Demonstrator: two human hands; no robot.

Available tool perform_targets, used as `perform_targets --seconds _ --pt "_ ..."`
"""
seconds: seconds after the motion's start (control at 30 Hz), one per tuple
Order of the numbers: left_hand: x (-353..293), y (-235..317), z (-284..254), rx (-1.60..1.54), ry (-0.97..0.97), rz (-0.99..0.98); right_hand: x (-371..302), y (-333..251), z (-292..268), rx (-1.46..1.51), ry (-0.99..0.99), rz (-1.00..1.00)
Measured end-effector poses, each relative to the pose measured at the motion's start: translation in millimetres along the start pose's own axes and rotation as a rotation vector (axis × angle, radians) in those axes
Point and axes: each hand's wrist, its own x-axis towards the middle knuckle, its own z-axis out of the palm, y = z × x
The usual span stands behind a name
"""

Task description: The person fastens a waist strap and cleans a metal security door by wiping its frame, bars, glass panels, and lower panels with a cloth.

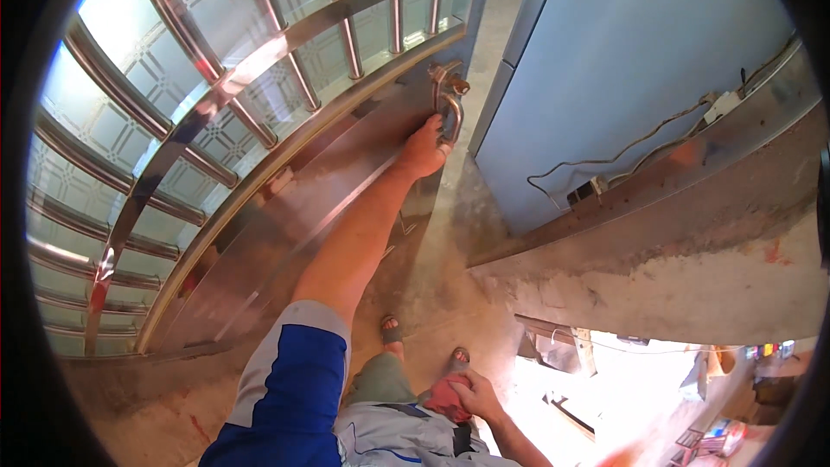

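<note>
My left arm reaches forward, and my left hand [423, 152] is closed on the lower part of a curved metal door handle [455, 116]. The handle sits near the free edge of a shiny metal door [346, 151], which has metal bars over patterned glass in its upper part. The door stands ajar. Low in front of my body, my right hand [481, 397] is closed on a crumpled red cloth [444, 397]. Its fingers are partly hidden, and the cloth lies against my clothing.
Past the door gap stands a tall pale blue-grey cabinet-like appliance [640, 60]. A cable [622, 160] with a plug hangs along it. A concrete-faced wall end [674, 285] is on the right, with bright clutter beyond. My sandaled feet [392, 329] stand on the concrete floor [432, 281].
</note>
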Motion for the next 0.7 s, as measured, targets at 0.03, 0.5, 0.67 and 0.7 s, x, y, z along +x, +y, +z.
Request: perform_targets --seconds 0.03,0.5,0.67,0.7 --pt "3 -10 -10 0.093 -0.004 0.016 4 -6 2 0.006 -0.009 -0.006" --pt "-126 -12 -164 0.248 -0.022 -0.012 35 -68 28 0.313 -0.433 0.329" --pt "-128 -10 -186 0.245 0.014 -0.066 45 -79 39 0.488 -0.837 0.522" --pt "-137 -11 -194 0.251 0.027 -0.087 45 -84 41 0.496 -0.828 0.523"
